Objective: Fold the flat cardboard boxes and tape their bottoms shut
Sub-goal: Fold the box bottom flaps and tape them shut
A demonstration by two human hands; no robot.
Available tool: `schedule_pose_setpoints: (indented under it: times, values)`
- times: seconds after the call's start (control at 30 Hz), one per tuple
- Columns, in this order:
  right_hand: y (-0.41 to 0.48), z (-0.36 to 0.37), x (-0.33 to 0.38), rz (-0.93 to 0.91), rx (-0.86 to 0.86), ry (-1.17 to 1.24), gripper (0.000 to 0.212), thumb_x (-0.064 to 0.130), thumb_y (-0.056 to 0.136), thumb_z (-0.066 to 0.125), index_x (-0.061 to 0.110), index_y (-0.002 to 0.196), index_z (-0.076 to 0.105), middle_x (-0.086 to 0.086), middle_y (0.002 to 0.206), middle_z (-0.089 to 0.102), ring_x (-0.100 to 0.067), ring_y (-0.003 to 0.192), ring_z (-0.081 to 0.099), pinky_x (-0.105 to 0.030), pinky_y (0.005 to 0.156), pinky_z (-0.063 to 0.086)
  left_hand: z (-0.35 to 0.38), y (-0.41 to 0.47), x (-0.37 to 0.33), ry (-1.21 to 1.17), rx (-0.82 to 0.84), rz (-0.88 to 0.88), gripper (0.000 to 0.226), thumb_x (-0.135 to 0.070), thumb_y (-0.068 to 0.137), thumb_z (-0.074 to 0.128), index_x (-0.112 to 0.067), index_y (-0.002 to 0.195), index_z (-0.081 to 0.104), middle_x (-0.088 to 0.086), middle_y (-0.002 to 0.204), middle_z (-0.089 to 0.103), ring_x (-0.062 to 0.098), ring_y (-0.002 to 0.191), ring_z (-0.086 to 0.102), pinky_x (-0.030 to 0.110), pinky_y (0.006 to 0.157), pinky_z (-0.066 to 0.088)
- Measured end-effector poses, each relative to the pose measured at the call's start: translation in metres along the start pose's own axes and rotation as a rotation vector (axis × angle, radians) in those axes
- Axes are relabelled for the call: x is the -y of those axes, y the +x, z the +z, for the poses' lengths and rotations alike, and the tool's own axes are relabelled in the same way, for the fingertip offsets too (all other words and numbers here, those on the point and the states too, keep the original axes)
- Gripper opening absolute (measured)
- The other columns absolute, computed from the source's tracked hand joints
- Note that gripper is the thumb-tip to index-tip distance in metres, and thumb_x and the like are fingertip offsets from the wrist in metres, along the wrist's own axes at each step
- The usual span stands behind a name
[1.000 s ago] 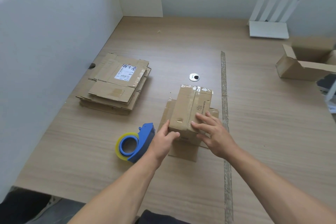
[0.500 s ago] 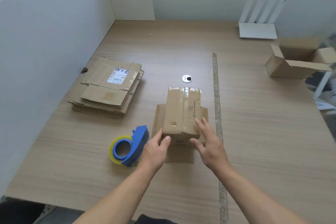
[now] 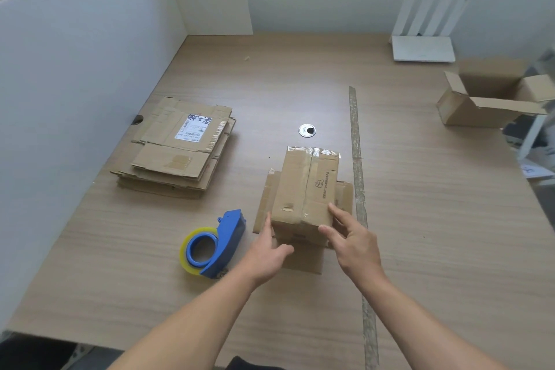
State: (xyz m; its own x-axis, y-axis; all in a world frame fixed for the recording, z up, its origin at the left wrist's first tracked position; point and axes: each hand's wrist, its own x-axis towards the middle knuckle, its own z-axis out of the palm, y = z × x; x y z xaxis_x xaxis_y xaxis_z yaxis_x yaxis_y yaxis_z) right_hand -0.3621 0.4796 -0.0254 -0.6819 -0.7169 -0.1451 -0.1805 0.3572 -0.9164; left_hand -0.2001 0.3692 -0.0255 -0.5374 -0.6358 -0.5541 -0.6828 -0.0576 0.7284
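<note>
Cardboard box [image 3: 306, 186] points lengthwise away, its near end sitting right between left hand [image 3: 268, 249] and right hand [image 3: 352, 242], both open, about equally close.

Open box [image 3: 468, 108] at far right runs off the frame edge. Label [image 3: 193, 128] print on the flat stack [image 3: 168, 165] too small to read (same for the folded box [image 3: 303, 186] top marking). Its near face partly hidden behind left hand [image 3: 267, 255] and right hand [image 3: 354, 246].
</note>
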Motion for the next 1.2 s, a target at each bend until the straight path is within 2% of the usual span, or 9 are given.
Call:
schedule_pose_setpoints:
  times: [0.13,0.23,0.33,0.53,0.67,0.77,0.87,1.07,1.2]
  values:
    - [0.001,-0.014,0.006,-0.07,0.093,-0.09,0.055,0.019,0.085,0.076,0.026,0.137,0.056,0.015,0.122,0.062,0.01,0.094,0.062,-0.006,0.087,0.047,-0.016,0.01,0.009,0.126,-0.111,0.127,0.08,-0.059,0.092,0.05,-0.029,0.158,0.016,-0.01,0.161,0.028,0.01,0.146,0.028,0.039,0.12,0.027]
    - [0.002,-0.014,0.009,-0.136,0.096,-0.176,0.057,0.021,0.087,0.075,0.024,0.14,0.053,0.017,0.121,0.059,0.002,0.098,0.063,-0.025,0.093,0.053,-0.016,0.013,0.006,0.158,-0.234,0.179,0.081,-0.074,0.085,0.045,-0.032,0.153,0.029,-0.009,0.145,0.051,0.012,0.127,0.051,0.041,0.108,0.043]
    - [0.001,-0.01,0.009,-0.149,0.079,-0.208,0.055,0.021,0.088,0.073,0.022,0.139,0.055,0.014,0.122,0.061,-0.003,0.102,0.064,-0.033,0.094,0.053,-0.014,0.015,-0.004,0.268,-0.356,0.172,0.054,-0.066,0.087,0.055,-0.031,0.129,0.053,-0.009,0.114,0.064,0.015,0.104,0.059,0.041,0.093,0.049]
    - [-0.002,-0.007,0.009,-0.046,0.056,-0.132,0.049,0.024,0.09,0.072,0.028,0.137,0.057,0.014,0.12,0.065,-0.002,0.106,0.064,-0.018,0.095,0.049,-0.007,0.012,0.0,0.259,-0.381,0.183,0.025,-0.05,0.098,0.048,-0.032,0.112,0.06,-0.007,0.093,0.067,0.022,0.093,0.061,0.037,0.077,0.049]
    - [0.0,-0.02,0.008,-0.012,0.12,-0.079,0.046,0.027,0.091,0.069,0.038,0.134,0.056,0.016,0.122,0.065,0.007,0.105,0.062,-0.02,0.097,0.05,-0.018,0.013,0.004,0.244,-0.297,0.232,0.031,-0.038,0.102,0.047,-0.038,0.132,0.056,-0.011,0.1,0.064,0.017,0.1,0.057,0.028,0.078,0.04]
    - [0.008,-0.032,0.017,-0.014,0.144,-0.068,0.057,0.032,0.094,0.064,0.047,0.143,0.04,0.023,0.123,0.06,0.013,0.105,0.059,-0.008,0.092,0.044,-0.024,0.008,0.0,0.27,-0.287,0.29,0.061,-0.044,0.094,0.051,-0.033,0.152,0.034,-0.011,0.132,0.056,0.014,0.123,0.047,0.036,0.102,0.042]
    - [0.027,-0.038,0.031,-0.048,0.075,-0.047,0.058,0.032,0.095,0.062,0.04,0.147,0.038,0.018,0.134,0.054,0.003,0.118,0.055,-0.019,0.103,0.04,-0.019,0.007,-0.017,0.103,-0.304,0.265,0.08,-0.059,0.086,0.057,-0.029,0.155,0.027,-0.014,0.143,0.044,0.008,0.134,0.039,0.035,0.113,0.034]
    - [0.07,-0.041,0.048,-0.099,0.006,-0.185,0.054,0.027,0.097,0.061,0.026,0.147,0.043,0.004,0.155,0.038,-0.008,0.144,0.029,-0.021,0.114,0.02,-0.005,0.022,-0.021,-0.026,-0.24,0.09,0.074,-0.059,0.09,0.056,-0.036,0.153,0.027,-0.013,0.147,0.047,0.013,0.135,0.044,0.038,0.113,0.036]
    - [0.089,-0.05,0.045,-0.022,0.048,-0.2,0.052,0.028,0.097,0.059,0.026,0.147,0.043,0.003,0.154,0.039,-0.013,0.142,0.034,-0.03,0.117,0.024,-0.012,0.023,-0.019,-0.095,-0.152,0.15,0.059,-0.04,0.094,0.062,-0.037,0.148,0.04,-0.015,0.134,0.06,-0.002,0.12,0.055,0.025,0.107,0.042]
